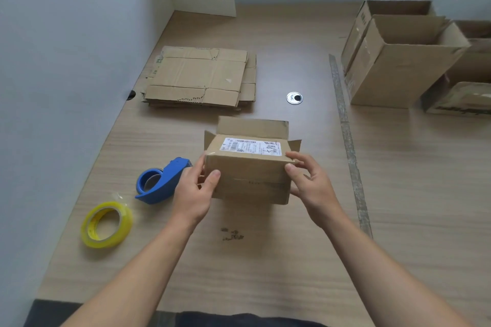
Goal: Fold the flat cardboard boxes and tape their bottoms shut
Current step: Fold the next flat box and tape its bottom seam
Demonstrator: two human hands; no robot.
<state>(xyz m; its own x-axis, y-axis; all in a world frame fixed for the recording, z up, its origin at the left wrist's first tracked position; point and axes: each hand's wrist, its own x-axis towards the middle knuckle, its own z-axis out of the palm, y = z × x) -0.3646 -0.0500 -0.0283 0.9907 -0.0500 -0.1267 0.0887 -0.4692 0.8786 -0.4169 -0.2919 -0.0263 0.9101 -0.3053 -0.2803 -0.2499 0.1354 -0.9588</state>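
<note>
Grasping opposite ends of the small box (248, 180), left hand (191, 195) and right hand (311, 191) hold it, flaps open.

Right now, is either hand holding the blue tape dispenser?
No, the left hand and right hand both grip the small cardboard box, while the blue tape dispenser lies on the table beside it.
</note>
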